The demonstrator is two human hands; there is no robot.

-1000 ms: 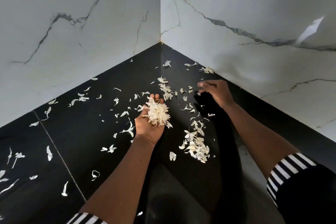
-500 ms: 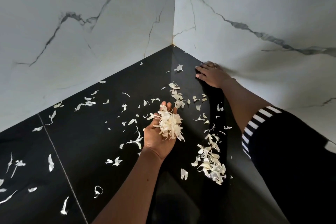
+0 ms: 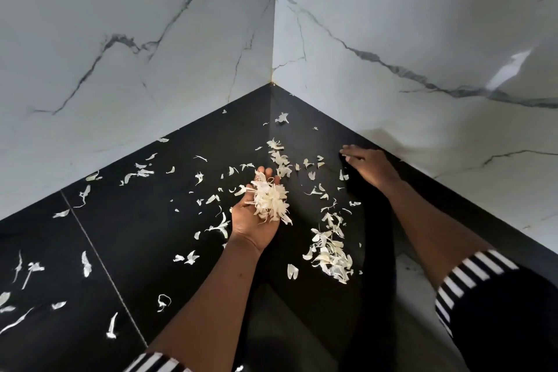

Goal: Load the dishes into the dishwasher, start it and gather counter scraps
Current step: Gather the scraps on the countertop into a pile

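Left hand (image 3: 256, 226): palm up, fingers loosely spread, one clump of scraps (image 3: 270, 199) lying in it. Right hand (image 3: 371, 164): flat on the table (image 3: 136, 235), fingers straight, just beside the right of two marble walls (image 3: 422, 24). One pile of scraps (image 3: 330, 254) sits between the arms. Loose scraps (image 3: 86, 263) lie scattered leftward, too many to count.

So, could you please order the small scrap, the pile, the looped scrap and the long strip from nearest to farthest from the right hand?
From the right hand:
1. the small scrap, just left of it
2. the pile, nearer the person
3. the looped scrap, well to the left
4. the long strip, far left edge
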